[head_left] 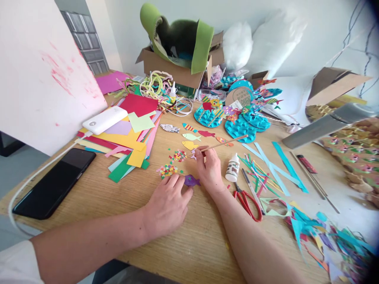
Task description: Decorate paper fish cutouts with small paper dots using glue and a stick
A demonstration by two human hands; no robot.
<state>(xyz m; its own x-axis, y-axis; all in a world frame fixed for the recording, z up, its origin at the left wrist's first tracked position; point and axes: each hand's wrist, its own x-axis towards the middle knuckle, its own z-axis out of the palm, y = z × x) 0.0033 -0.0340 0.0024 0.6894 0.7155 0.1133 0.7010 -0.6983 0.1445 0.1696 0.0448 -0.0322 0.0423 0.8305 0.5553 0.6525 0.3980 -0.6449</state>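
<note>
A purple paper fish with small green dots on it lies flat on the wooden table. My left hand has its curled fingers at the fish's left and lower edge, gripping it against the table. My right hand pinches a thin wooden stick, whose tip points left over the paper dots. Two small heaps of coloured paper dots lie just beyond my left hand. Behind them rest several paper fish, among them a yellow one, a pale green one and a red one.
To the right are a white glue bottle, red-handled scissors, paper strips and scraps. A phone, a power bank and coloured paper lie left. Blue egg-carton pieces and a cardboard box stand behind.
</note>
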